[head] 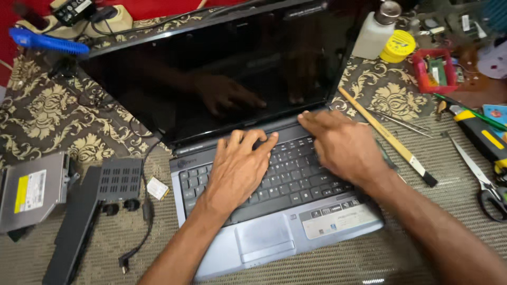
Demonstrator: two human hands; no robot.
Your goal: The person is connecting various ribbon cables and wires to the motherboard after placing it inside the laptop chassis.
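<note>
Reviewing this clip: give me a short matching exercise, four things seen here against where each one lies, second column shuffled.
Things:
1. left hand
2. optical drive
3. scissors
4. yellow tub

Places:
A. far right edge of the table
B. on the laptop keyboard
C. beside the white bottle, top right
D. far left, off the laptop

Pairs: 1-B, 2-D, 3-A, 4-C

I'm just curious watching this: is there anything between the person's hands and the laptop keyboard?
Nothing visible. The left hand lies flat on the keyboard of the open laptop, and the right hand rests at the keyboard's top edge, fingertips near the hinge. The brush and scissors lie off to the side on the mat.
</note>
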